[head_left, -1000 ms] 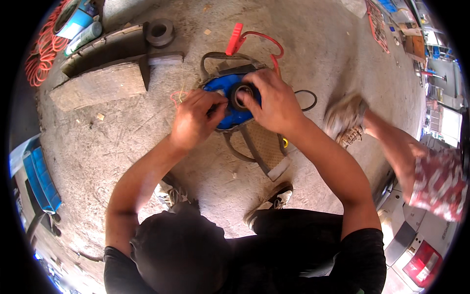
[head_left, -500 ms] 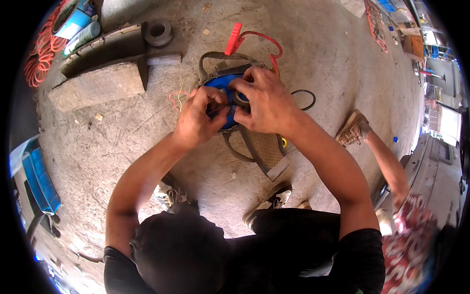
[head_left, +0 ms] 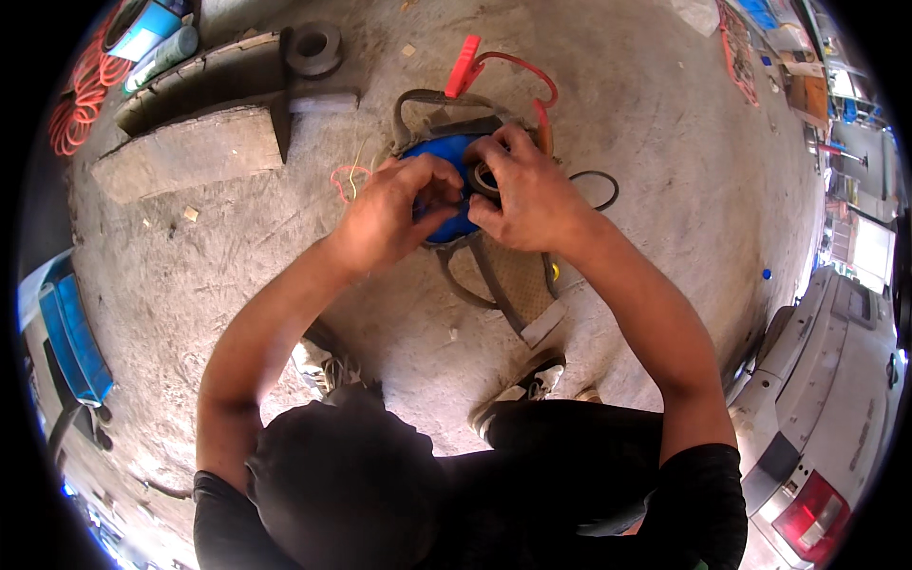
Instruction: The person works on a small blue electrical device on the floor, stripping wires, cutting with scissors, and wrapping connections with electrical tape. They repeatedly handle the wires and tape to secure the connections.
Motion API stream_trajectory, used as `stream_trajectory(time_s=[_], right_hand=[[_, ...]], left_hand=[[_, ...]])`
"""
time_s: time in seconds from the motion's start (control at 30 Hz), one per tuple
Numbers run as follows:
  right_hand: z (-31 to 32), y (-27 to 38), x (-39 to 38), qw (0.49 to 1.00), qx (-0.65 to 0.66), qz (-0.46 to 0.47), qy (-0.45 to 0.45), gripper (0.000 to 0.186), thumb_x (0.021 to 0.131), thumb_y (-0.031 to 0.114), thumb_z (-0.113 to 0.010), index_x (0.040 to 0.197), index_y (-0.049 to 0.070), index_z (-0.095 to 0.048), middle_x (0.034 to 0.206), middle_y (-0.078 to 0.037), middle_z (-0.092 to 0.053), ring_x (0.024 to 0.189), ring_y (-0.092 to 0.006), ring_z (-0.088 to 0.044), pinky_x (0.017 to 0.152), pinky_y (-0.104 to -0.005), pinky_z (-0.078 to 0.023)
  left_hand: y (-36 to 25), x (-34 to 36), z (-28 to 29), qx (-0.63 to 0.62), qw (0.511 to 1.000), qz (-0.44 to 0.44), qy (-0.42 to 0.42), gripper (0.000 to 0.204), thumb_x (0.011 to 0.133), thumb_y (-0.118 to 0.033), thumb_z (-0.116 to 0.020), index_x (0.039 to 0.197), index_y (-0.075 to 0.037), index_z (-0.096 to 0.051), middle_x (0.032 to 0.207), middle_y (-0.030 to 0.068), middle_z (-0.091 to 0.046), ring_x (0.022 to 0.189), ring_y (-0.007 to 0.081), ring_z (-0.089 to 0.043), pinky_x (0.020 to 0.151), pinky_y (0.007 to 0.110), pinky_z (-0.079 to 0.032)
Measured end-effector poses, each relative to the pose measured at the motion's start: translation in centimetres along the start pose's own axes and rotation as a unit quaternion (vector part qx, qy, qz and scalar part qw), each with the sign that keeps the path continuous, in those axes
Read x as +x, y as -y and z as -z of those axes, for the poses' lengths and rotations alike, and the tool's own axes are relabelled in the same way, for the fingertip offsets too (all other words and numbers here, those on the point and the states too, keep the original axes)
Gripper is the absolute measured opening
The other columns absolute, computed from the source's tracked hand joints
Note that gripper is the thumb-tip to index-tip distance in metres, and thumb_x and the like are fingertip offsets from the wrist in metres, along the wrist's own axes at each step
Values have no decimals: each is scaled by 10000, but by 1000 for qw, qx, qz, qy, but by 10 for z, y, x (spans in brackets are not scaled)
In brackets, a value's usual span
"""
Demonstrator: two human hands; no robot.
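Note:
A tool bag with dark straps and a blue inside lies on the concrete floor in front of me, under both hands. Curled round a roll of dark tape, my right hand holds it over the bag. Just to its left, my left hand is bent with thumb and fingers close together; what they hold, if anything, is too small to make out. A red clamp on a red cable lies beyond the bag, and thin red and yellow wires lie left of it.
At the upper left are a heavy metal piece, a dark ring, a blue bucket and an orange hose. A blue bin stands at the left. A white vehicle is parked at the right.
My hands have moved slightly apart, and more of the blue inside and the tape roll shows. The other person at the right has left the view, uncovering the vehicle's red tail light.

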State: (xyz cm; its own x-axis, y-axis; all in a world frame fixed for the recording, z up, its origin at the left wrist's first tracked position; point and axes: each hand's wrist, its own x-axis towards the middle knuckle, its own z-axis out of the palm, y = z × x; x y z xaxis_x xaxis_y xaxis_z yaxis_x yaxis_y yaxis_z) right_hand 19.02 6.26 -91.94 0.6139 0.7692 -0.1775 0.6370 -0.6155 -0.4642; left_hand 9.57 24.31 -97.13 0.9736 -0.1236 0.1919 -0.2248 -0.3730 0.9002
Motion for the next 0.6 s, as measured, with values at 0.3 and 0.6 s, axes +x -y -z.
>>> stream_trajectory(time_s=[0.3, 0.6], right_hand=[[-1, -7, 1, 999, -5, -32, 23, 424, 767, 211, -697, 1143, 65, -567, 1115, -182, -539, 1018, -362, -592, 872, -424, -509], [1, -9, 4, 1000, 10, -8, 29, 502, 751, 313, -711, 1142, 24, -585, 1126, -214, -552, 1018, -381, -608, 899, -436, -508]], left_hand=[[-7, 21, 21, -78, 987, 99, 96, 287, 803, -3, -733, 1019, -30, -546, 936, 92, -719, 909, 151, -690, 778, 308, -533], [0, 29, 23, -43, 988, 85, 124, 287, 795, 8, -740, 974, -40, -522, 867, 90, -725, 836, 121, -676, 752, 281, -529]])
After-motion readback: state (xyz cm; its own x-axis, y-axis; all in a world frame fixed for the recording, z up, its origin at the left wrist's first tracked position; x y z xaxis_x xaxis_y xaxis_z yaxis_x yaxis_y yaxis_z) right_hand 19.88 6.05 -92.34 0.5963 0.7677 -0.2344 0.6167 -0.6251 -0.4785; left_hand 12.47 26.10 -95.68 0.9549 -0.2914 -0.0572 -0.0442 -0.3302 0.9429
